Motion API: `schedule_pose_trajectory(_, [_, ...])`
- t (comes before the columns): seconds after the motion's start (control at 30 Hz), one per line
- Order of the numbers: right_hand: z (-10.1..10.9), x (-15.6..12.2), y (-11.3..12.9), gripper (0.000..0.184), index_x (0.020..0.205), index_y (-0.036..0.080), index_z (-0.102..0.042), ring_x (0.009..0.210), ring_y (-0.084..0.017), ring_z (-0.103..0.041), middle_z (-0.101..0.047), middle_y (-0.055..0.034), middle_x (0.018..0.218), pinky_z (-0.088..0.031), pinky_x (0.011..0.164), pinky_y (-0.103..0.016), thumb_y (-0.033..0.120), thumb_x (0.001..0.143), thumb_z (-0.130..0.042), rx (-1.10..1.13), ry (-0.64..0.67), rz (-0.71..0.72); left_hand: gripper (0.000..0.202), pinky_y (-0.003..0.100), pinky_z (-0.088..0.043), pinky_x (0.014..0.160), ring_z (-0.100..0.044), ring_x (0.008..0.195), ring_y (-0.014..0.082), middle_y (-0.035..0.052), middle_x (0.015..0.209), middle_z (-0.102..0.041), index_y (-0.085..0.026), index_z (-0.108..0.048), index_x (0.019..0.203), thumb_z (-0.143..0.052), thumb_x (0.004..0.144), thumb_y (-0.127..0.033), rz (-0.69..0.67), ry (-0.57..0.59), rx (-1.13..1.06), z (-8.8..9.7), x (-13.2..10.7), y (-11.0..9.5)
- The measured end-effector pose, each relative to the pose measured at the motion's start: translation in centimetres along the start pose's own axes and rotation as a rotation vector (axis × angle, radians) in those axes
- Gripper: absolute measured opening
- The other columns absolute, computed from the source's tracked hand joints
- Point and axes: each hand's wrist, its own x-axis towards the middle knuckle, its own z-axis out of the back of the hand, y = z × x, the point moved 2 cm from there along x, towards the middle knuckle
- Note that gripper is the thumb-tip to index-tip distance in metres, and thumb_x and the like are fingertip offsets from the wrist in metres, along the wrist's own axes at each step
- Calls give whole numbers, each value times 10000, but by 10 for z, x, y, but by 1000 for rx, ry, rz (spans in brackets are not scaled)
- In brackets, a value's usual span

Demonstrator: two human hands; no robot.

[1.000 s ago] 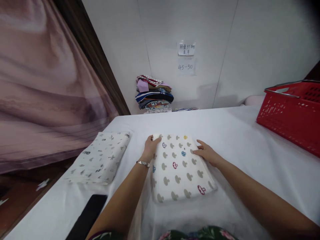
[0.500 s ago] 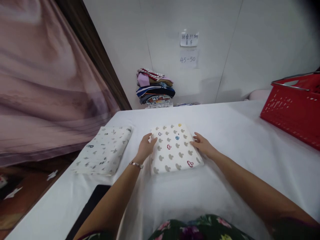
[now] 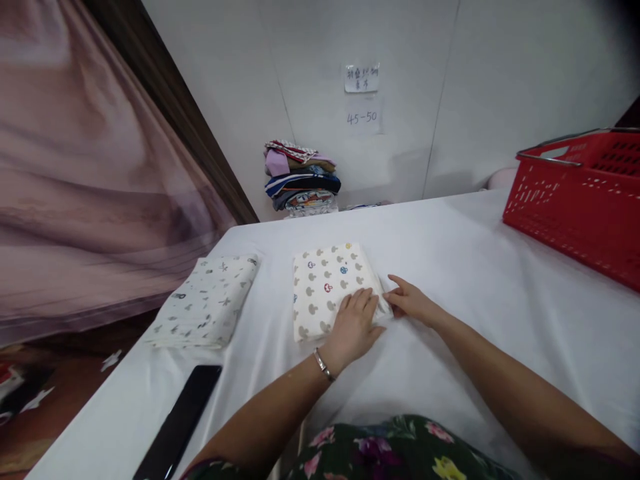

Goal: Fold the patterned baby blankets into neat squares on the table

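Head view: the left hand (image 3: 353, 327) lies flat and open on the folded white cloth with mushroom spots (image 3: 323, 280). The right hand (image 3: 411, 304), open too, touches its edge on the white counter (image 3: 475, 267).

A cloth-folding workroom: a white-sheeted counter (image 3: 450, 253) carries a folded mushroom-print cloth (image 3: 325, 283) and a second folded cloth (image 3: 205, 303). A pile of folded garments (image 3: 301, 179) sits against the bare wall under handwritten paper labels (image 3: 361, 78), and a red plastic basket (image 3: 580, 193) stands at the counter's right side.

Two folded cloths (image 3: 330, 287) (image 3: 207, 303), one basket (image 3: 575, 193)
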Motion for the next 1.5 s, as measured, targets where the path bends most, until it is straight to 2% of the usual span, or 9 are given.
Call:
schedule_pose_trajectory(0.2, [4,4,-4,710,1414,158,-229,517,-109,-547,-614,4,671,-444,455,-201,281,803,-569,-46,49,24,410,425,-365,1013,-445,1204,229,109,1269,-522,-174,-465,1219,-504,813,-205,65,-13,35,-9,9,11])
schedule_pose_trajectory(0.27, [6,7,-2,663,1381,155,-301,522,-110,-553,-630,-9,697,-425,437,-195,287,793,-578,-77,31,26,388,393,-388,998,-480,1164,204,91,1230,-557,-173,-472,1217,-451,830,-179,99,-35,16,-9,10,11])
schedule_pose_trajectory(0.4, [14,11,5,327,1088,159,-566,546,-88,-556,-638,-31,787,-386,418,-164,266,779,-568,-121,-95,102,401,422,-361,1017,-446,1204,228,95,1269,-534,-169,-480,1226,-454,826,-185,93,-15,75,-12,8,4])
schedule_pose_trajectory(0.53, [15,11,4,124,817,151,-603,473,-70,-511,-606,-12,692,-353,391,-163,237,771,-526,-87,-79,105,380,429,-370,993,-463,1181,257,97,1249,-552,-177,-550,1160,-515,821,-344,86,22,44,-8,11,-1])
schedule_pose_trajectory(0.63, [11,9,6,112,736,154,-594,436,-66,-480,-593,1,625,-340,393,-171,237,756,-522,-81,-57,147,363,360,-430,900,-558,1027,217,68,1095,-638,-192,-612,1061,-481,833,-442,184,4,-60,5,26,7])
schedule_pose_trajectory(0.77, [7,14,20,105,691,158,-585,409,-61,-454,-591,7,581,-343,403,-175,227,743,-525,-97,-57,192,279,279,-444,745,-599,851,174,37,965,-675,-206,-648,944,-482,827,-398,445,37,-137,15,60,27])
schedule_pose_trajectory(0.97, [5,39,36,70,670,150,-588,402,-65,-463,-593,4,567,-346,409,-179,161,711,-533,-173,-119,164,260,246,-406,658,-601,811,182,87,857,-682,-160,-657,798,-542,767,-391,633,132,-139,-2,102,50])
schedule_pose_trajectory(1.2, [-6,52,7,119,681,152,-607,467,-81,-478,-575,17,563,-371,472,-193,182,687,-492,-111,-175,249,331,234,-380,553,-591,630,158,75,641,-643,-132,-643,684,-575,724,-454,698,222,-206,-16,104,60])
schedule_pose_trajectory(1.5, [-3,50,7,134,679,162,-611,520,-95,-481,-574,16,586,-381,507,-199,210,673,-486,-131,-172,306,297,215,-375,491,-529,484,120,20,434,-528,-137,-595,543,-593,720,-376,730,299,-281,-12,108,66])
